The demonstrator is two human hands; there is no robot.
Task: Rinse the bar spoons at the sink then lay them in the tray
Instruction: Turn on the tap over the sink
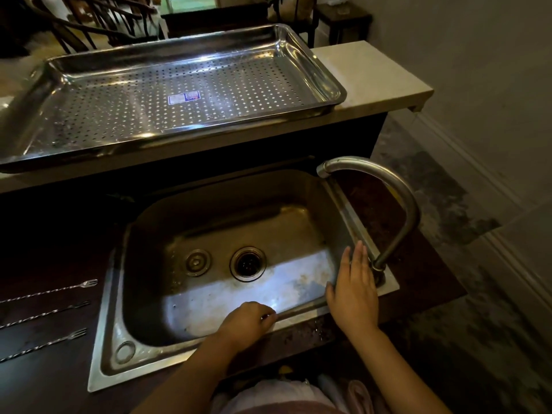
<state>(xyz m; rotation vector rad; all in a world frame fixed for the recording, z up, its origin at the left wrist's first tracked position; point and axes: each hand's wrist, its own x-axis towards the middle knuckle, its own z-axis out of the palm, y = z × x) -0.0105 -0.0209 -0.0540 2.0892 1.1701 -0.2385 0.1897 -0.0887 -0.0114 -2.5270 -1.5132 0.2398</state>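
I judge nothing is rinsed yet: three twisted steel fork-tipped bar spoons (47, 318) lie on the dark desk (53, 383) left of the stainless steel sink (209, 222), and the perforated steel tray (328, 76) on the far ledge holds none. My right hand (354, 289), fingers spread, rests by the curved steel tap (397, 204), holding nothing; my left hand (248, 322) curls on the near rim, and whether it pinches anything I cannot tell.
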